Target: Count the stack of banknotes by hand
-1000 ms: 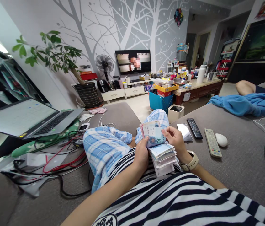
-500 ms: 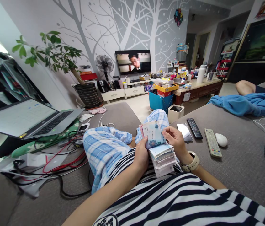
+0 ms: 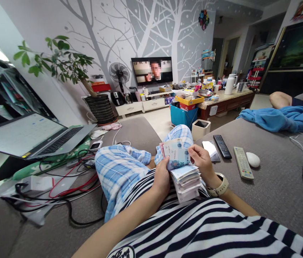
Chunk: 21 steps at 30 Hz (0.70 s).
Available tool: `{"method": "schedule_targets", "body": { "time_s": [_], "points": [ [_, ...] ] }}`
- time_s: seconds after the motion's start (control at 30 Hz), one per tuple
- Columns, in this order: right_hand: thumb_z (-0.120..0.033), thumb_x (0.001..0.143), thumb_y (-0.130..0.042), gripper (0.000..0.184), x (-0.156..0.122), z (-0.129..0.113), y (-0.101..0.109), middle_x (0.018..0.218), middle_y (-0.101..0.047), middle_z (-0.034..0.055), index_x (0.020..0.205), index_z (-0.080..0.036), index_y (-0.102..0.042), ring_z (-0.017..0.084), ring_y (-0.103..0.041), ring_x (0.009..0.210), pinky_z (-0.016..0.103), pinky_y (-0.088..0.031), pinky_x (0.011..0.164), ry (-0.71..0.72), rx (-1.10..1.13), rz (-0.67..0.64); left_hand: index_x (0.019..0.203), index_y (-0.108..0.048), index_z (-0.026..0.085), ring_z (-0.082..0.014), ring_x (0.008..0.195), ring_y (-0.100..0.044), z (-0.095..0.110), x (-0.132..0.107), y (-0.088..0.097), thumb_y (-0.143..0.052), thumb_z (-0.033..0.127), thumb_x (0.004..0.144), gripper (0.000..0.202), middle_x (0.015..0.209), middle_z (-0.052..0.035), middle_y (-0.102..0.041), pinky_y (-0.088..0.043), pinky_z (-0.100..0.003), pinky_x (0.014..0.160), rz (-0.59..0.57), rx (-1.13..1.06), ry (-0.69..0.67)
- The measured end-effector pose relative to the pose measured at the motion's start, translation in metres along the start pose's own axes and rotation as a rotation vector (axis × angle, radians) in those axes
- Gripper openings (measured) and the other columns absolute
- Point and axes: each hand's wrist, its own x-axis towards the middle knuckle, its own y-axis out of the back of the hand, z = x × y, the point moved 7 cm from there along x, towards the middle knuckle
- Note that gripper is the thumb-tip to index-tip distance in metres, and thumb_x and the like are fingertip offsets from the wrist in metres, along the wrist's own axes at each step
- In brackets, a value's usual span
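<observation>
A folded wad of banknotes (image 3: pixel 176 152) is held up over my lap, its blue-green front note facing me and pinkish edges showing at the left. My left hand (image 3: pixel 162 175) is closed round the wad's lower left side, thumb on the front. At the upper right, my right hand (image 3: pixel 201 159) pinches the edge of a blue-green banknote (image 3: pixel 185 154) between thumb and fingers. The lower ends of the notes (image 3: pixel 185 184) hang fanned out in layers below the fold, over my striped shirt. A watch is on my right wrist.
On the sofa to the right lie a phone (image 3: pixel 211 150), a black remote (image 3: pixel 222 147), a beige remote (image 3: pixel 243 163) and a white mouse (image 3: pixel 252 159). At left are a laptop (image 3: pixel 60 138) and tangled cables (image 3: pixel 67 193). Another person's leg (image 3: pixel 288 99) shows far right.
My right hand has shifted slightly right, drawing the pinched note's edge out a little from the wad. My left hand stays in place. The television picture has changed.
</observation>
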Motion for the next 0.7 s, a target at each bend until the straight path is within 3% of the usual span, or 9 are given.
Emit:
{"method": "schedule_targets", "body": {
  "time_s": [0.1,0.7],
  "points": [
    [-0.043,0.089,-0.052,0.034,0.0000,0.0002,0.0001,0.055,-0.041,-0.0032,0.064,-0.019,-0.050,0.012,-0.038,0.052,0.026,-0.029,0.051,0.000,0.005,-0.002,0.088,-0.072,0.014,-0.0251,0.090,-0.068,-0.0034,0.0021,-0.0002,-0.061,0.033,0.073,0.027,0.087,-0.0066,-0.075,-0.047,-0.041,0.092,-0.052,-0.028,0.022],
    [-0.047,0.088,-0.053,0.036,-0.0011,0.0005,0.0003,0.052,-0.042,-0.0033,0.063,-0.020,-0.050,0.012,-0.040,0.050,0.026,-0.031,0.050,-0.030,0.007,-0.005,0.092,-0.072,0.013,-0.0258,0.089,-0.068,-0.0023,0.0031,-0.0015,-0.064,0.034,0.070,0.031,0.089,-0.0074,-0.075,-0.049,-0.039,0.088,-0.074,-0.032,0.014]
  ]
}}
